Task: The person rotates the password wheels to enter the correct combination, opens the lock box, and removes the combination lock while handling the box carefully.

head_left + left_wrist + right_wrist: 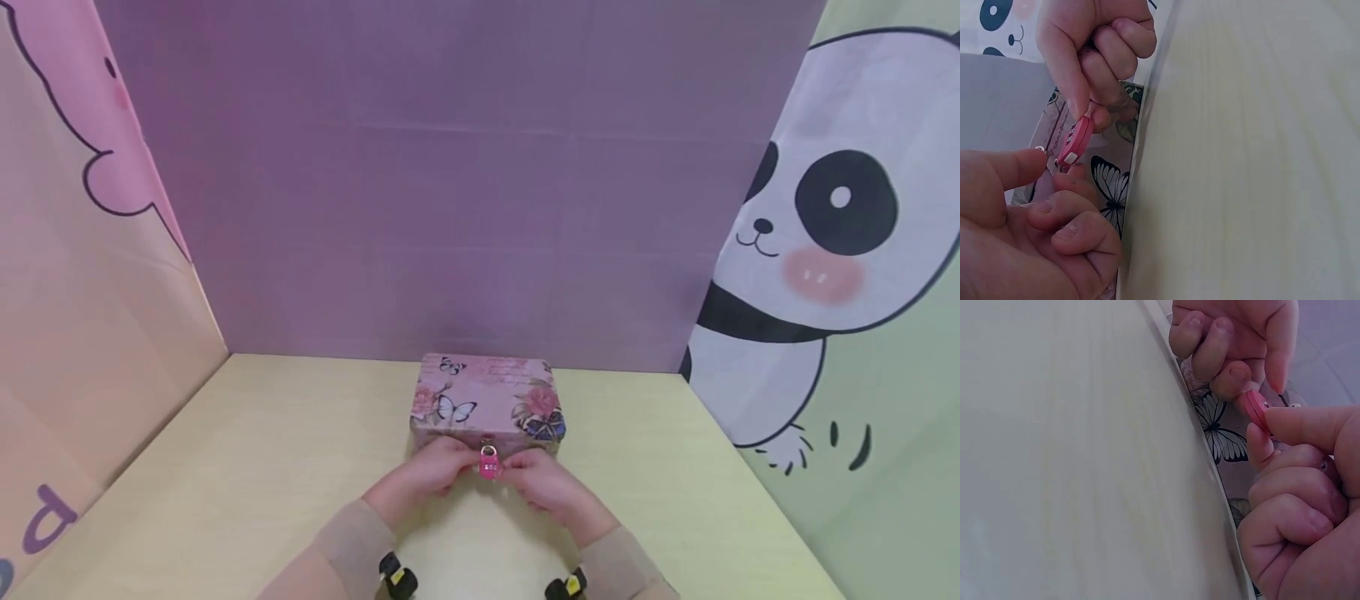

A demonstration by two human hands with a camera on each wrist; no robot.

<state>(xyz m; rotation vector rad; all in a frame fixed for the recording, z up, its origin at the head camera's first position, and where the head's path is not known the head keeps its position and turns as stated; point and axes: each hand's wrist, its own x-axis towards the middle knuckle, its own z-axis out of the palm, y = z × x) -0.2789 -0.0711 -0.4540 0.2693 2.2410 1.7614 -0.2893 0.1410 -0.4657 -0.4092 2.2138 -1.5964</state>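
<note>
A pink padlock with number dials and a silver shackle hangs at the front of a pink box printed with flowers and butterflies. My right hand pinches the padlock body between thumb and forefinger, its other fingers curled in. From the left side, my left hand has its thumb and forefinger at the padlock's edge beside the shackle. In the left wrist view the left thumb is close to the shackle, and the forefinger lies near the lower end of the padlock. The box lid is down.
The box stands on a pale wooden table, near a purple back wall. A panel with a panda picture borders the right side, and a pink printed panel borders the left.
</note>
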